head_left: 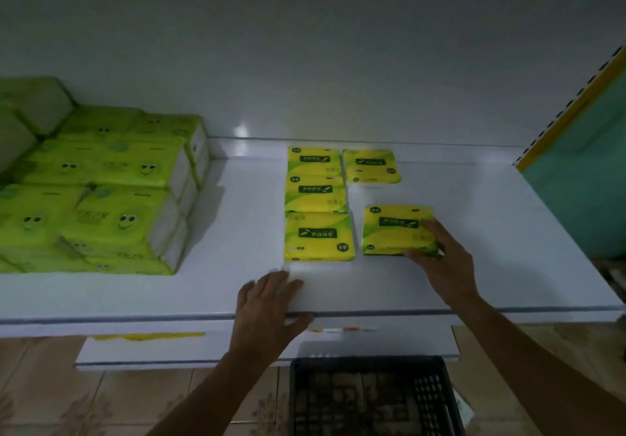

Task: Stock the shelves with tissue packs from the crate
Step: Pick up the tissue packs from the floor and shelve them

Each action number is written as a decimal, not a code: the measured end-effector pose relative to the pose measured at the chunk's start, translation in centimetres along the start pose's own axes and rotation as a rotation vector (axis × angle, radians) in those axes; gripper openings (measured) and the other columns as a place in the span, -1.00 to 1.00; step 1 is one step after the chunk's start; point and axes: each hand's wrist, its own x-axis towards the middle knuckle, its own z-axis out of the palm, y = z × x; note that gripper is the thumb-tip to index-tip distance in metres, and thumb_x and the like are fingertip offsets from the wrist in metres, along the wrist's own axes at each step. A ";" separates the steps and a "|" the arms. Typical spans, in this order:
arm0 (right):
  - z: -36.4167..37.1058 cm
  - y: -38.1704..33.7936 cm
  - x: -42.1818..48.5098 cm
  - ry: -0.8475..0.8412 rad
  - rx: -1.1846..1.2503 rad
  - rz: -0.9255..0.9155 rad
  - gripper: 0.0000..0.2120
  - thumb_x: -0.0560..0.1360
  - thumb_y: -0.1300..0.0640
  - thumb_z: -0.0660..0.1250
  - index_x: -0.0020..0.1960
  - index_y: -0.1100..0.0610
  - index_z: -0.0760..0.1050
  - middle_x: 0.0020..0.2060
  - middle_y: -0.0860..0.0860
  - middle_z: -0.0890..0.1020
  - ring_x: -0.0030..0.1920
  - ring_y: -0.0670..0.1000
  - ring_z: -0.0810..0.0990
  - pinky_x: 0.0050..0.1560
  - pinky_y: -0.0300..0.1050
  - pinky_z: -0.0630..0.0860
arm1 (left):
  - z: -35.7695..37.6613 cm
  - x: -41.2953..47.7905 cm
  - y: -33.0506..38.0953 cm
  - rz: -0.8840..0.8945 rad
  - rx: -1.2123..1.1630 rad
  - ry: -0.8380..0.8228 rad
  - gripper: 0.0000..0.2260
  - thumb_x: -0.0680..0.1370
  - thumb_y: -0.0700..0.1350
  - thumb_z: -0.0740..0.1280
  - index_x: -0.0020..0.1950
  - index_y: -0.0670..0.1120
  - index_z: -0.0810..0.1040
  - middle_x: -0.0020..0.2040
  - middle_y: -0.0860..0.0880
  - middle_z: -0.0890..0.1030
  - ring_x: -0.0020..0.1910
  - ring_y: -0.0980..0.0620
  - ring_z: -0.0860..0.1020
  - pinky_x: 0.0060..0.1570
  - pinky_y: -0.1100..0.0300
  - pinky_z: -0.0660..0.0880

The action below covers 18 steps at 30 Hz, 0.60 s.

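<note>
Head view: right hand (447,266) fingers (427,226) grasp the yellow tissue pack (393,229) on the shelf (237,232) (right of four placed packs (316,195)); left hand (267,307), fingers released, rests on the near edge.

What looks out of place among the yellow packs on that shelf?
The front right pack, held by the right hand, sits apart from the back right pack, leaving a gap, and lies slightly further right. The left column of three is tight.
</note>
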 end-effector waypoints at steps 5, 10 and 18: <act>1.5 0.3 2.9 -0.026 -0.187 0.006 -0.36 0.39 0.21 0.47 0.41 0.15 0.32 0.31 0.18 0.46 0.30 0.18 0.41 0.26 -0.01 0.34 | -0.3 0.7 -0.2 0.014 0.082 -0.018 -0.50 0.29 0.32 0.14 -0.03 0.05 0.64 -0.01 0.02 0.66 -0.06 -0.01 0.63 -0.08 0.00 0.54; 3.3 -0.6 4.3 0.036 -0.205 0.154 -0.35 0.39 0.15 0.45 0.39 0.19 0.27 0.23 0.24 0.42 0.24 0.22 0.41 0.15 -0.02 0.36 | -0.2 0.6 0.0 -0.008 0.092 -0.021 -0.50 0.28 0.31 0.15 -0.06 0.04 0.66 -0.03 0.01 0.66 -0.11 -0.03 0.64 -0.10 0.01 0.55; 4.6 -0.8 4.8 0.085 -0.094 0.171 -0.48 0.43 0.23 0.39 0.33 0.25 0.31 0.18 0.23 0.48 0.07 0.12 0.49 -0.06 -0.22 0.32 | -0.1 0.7 0.3 -0.018 0.098 0.008 -0.50 0.27 0.29 0.16 -0.07 0.01 0.66 -0.06 0.00 0.66 -0.14 -0.06 0.63 -0.14 -0.03 0.57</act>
